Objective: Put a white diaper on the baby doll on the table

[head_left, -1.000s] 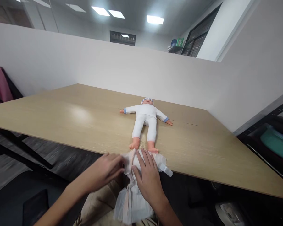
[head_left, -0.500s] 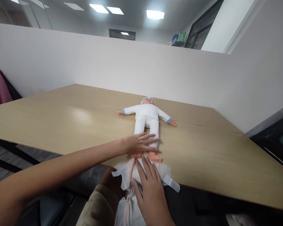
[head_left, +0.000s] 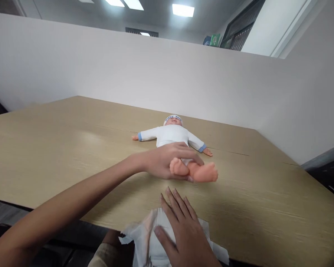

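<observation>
A baby doll [head_left: 172,134] in a white outfit with blue cuffs lies on its back, arms spread and head toward the wall. My left hand [head_left: 169,159] wraps round its lower legs, and the two bare feet stick out past my fingers, raised off the table. A white diaper [head_left: 157,241] lies unfolded at the table's near edge, its tabs spread to the sides and its lower part hanging over. My right hand [head_left: 183,226] rests flat on the diaper, fingers stretched and apart, the fingertips reaching past its top edge.
The wooden table [head_left: 267,193] runs up to a low white partition wall [head_left: 122,70]. My knee [head_left: 104,254] is under the near edge. Beyond the partition, a green package [head_left: 215,39] stands at the back right.
My left hand has closed round the doll's legs and lifted the feet. My right hand stays flat on the diaper. The view has tilted down and moved closer.
</observation>
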Available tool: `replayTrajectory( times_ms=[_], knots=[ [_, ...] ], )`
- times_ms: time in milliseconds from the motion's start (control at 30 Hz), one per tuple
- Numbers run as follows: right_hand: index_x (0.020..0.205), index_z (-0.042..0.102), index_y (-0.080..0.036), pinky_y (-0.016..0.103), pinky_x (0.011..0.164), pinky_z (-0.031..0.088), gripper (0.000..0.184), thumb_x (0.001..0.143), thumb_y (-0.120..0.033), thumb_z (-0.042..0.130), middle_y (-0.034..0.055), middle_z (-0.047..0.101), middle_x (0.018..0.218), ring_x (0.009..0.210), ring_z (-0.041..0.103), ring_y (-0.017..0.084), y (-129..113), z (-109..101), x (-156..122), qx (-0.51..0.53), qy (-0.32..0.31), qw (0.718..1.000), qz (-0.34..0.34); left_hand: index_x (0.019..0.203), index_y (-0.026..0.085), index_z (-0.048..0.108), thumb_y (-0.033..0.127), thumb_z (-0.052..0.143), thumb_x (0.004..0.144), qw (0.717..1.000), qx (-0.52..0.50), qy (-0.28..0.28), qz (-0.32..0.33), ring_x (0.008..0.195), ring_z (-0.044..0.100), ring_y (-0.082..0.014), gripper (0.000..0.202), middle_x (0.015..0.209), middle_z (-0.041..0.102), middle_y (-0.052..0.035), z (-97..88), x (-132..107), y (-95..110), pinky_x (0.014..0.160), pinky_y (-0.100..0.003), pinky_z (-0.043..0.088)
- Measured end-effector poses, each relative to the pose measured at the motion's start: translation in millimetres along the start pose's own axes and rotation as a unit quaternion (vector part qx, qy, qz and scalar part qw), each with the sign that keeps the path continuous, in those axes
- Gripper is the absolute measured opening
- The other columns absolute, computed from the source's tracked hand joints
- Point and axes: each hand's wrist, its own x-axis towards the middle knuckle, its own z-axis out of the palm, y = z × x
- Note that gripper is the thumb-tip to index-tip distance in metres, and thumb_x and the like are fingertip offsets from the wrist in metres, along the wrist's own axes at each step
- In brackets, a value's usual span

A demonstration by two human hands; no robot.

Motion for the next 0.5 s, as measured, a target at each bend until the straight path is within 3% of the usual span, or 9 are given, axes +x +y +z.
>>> replayTrajectory(
  times_ms=[200, 400, 500],
  knots=[
    [0.174, 0.039, -0.024, 0.062, 0.132, 0.044, 0.068, 0.113, -0.052, 0.053, 0.0082, 0.037, 0.179, 0.166, 0.038, 0.033, 19, 4, 37, -0.023, -0.03, 0.999, 0.028, 0.13, 0.023, 0.074, 0.044, 0.086, 0.093, 0.996, -0.061, 0.056, -0.035, 0.114, 0.071, -0.025, 0.044, 0.126, 0.077, -0.0079, -37.1, 15, -3, 0.098, -0.037, 0.055],
    [0.172, 0.042, -0.02, 0.06, 0.135, 0.036, 0.072, 0.113, -0.059, 0.052, 0.0116, 0.041, 0.178, 0.167, 0.036, 0.034, 54, 13, 84, -0.022, -0.024, 0.999, 0.032, 0.131, 0.024, 0.075, 0.039, 0.085, 0.093, 0.993, -0.097, 0.067, -0.024, 0.116, 0.073, -0.0234, 0.042, 0.131, 0.078, -0.0063, -47.9, 15, -6, 0.099, -0.036, 0.057],
    [0.167, 0.051, -0.021, 0.057, 0.133, 0.04, 0.066, 0.111, -0.055, 0.059, 0.0129, 0.05, 0.173, 0.163, 0.041, 0.036, 80, 17, 126, -0.015, 0.027, 0.999, 0.031, 0.131, 0.023, 0.075, 0.038, 0.085, 0.093, 0.991, -0.11, 0.066, -0.036, 0.12, 0.073, -0.0241, 0.042, 0.136, 0.077, -0.0077, -51.5, 15, -5, 0.102, -0.036, 0.057]
  ],
)
